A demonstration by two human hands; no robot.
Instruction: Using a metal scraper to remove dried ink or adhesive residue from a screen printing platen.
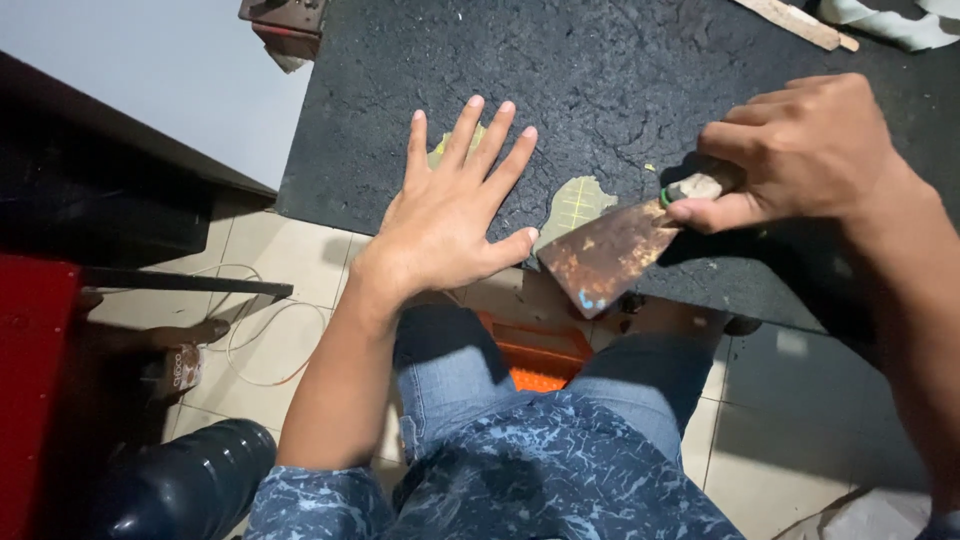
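Note:
My left hand point(450, 205) lies flat with fingers spread on a black rough mat point(620, 70), near its front edge. A pale yellowish patch point(578, 203) of material sticks to the mat just right of that hand, and another bit shows under the fingers. My right hand point(800, 150) grips the handle of a rusty wide-bladed scraper point(605, 258). The blade points down-left, its edge just below the yellowish patch at the mat's front edge.
An orange crate point(535, 352) sits on the tiled floor point(280, 270) between my knees. A red object point(30, 380) and a dark rounded container point(190, 485) stand at left. A wooden stick point(795, 22) lies at the mat's far right. A thin cable loops on the tiles.

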